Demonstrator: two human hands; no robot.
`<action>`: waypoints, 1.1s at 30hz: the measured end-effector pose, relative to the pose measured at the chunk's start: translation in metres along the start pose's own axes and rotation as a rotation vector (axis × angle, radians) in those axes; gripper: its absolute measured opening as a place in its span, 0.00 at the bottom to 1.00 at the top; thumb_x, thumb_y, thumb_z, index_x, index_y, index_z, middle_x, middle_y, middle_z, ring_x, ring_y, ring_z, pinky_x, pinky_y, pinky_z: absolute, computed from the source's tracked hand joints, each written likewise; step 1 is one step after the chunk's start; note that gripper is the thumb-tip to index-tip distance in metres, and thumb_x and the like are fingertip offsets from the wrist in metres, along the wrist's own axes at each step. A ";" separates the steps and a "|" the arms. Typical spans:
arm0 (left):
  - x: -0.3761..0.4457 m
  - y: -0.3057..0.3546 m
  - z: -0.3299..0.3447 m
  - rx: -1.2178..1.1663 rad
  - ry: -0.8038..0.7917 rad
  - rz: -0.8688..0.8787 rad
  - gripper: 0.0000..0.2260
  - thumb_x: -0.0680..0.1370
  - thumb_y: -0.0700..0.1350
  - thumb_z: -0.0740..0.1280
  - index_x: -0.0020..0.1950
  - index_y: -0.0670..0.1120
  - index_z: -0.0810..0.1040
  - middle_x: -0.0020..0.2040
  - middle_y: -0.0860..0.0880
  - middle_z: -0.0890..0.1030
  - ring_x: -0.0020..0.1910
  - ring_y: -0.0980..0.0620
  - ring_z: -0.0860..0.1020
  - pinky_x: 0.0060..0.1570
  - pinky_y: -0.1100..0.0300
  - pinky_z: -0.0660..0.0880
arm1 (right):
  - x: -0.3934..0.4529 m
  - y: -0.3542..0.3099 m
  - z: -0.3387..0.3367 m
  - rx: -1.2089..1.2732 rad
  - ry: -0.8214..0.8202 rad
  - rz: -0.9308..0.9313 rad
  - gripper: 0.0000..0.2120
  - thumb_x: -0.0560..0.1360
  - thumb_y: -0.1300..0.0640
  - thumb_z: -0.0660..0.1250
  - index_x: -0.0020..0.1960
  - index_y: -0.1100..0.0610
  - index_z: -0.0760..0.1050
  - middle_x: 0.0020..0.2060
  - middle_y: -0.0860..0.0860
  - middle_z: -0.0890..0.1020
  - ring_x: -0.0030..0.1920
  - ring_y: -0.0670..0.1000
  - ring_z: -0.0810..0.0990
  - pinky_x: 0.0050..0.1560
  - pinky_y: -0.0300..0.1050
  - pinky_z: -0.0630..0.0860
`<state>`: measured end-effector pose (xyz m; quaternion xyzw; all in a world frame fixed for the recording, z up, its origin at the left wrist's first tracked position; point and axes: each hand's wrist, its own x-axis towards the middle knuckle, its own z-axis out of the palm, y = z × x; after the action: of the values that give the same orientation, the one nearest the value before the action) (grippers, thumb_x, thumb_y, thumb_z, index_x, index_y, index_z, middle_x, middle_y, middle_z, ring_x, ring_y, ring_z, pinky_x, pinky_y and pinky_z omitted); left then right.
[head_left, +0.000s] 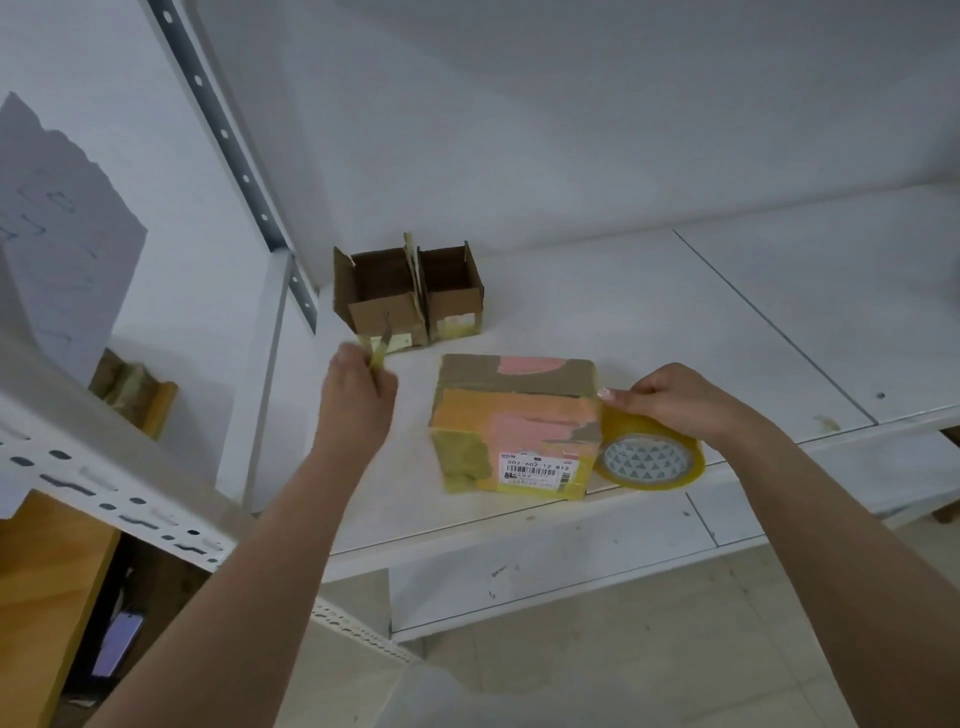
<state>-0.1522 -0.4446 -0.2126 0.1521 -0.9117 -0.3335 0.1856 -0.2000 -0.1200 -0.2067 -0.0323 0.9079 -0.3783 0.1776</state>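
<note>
Nearest, on the left, a grey metal rack (104, 483) with slotted rails crosses the corner. The white table (675, 322) carries the work close to its front edge. There the right hand (670, 400) grips a roll of clear yellowish tape (649, 457) from above, fingers curled over its rim. The roll stands on edge and touches the right side of a closed cardboard box (514, 421). That box is patched with yellow and pink tape and has a white barcode label (537, 470) on its near face.

Left of the box and clear of it, the left hand (358, 395) is closed around a thin yellowish strip (379, 353). It is too blurred to tell what it is.

Further back, two small open boxes (379, 296) stand side by side, touching, near the white wall. A sheet of paper (62, 249) hangs at far left.
</note>
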 end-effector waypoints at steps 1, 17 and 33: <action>0.002 0.019 -0.005 -0.070 -0.020 0.069 0.02 0.81 0.40 0.59 0.49 0.42 0.68 0.39 0.49 0.73 0.35 0.55 0.72 0.31 0.63 0.67 | 0.001 -0.004 0.002 0.003 -0.008 -0.010 0.28 0.66 0.33 0.69 0.38 0.59 0.83 0.31 0.53 0.84 0.33 0.52 0.84 0.33 0.41 0.76; -0.018 0.091 0.056 -0.363 -0.589 0.197 0.19 0.84 0.50 0.56 0.36 0.46 0.75 0.23 0.52 0.76 0.19 0.55 0.71 0.25 0.65 0.70 | 0.001 0.010 -0.002 0.274 -0.238 -0.130 0.10 0.75 0.52 0.70 0.57 0.46 0.81 0.50 0.50 0.84 0.50 0.50 0.84 0.49 0.41 0.79; -0.016 0.142 0.035 0.363 -0.926 0.348 0.17 0.83 0.48 0.55 0.38 0.45 0.74 0.36 0.49 0.77 0.35 0.52 0.74 0.41 0.57 0.69 | -0.004 0.016 -0.009 0.112 -0.125 -0.083 0.06 0.76 0.50 0.70 0.50 0.46 0.85 0.46 0.46 0.85 0.48 0.49 0.83 0.52 0.44 0.79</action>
<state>-0.1750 -0.3150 -0.1472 -0.1351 -0.9530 -0.1668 -0.2137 -0.1980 -0.1015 -0.2103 -0.0835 0.8704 -0.4327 0.2196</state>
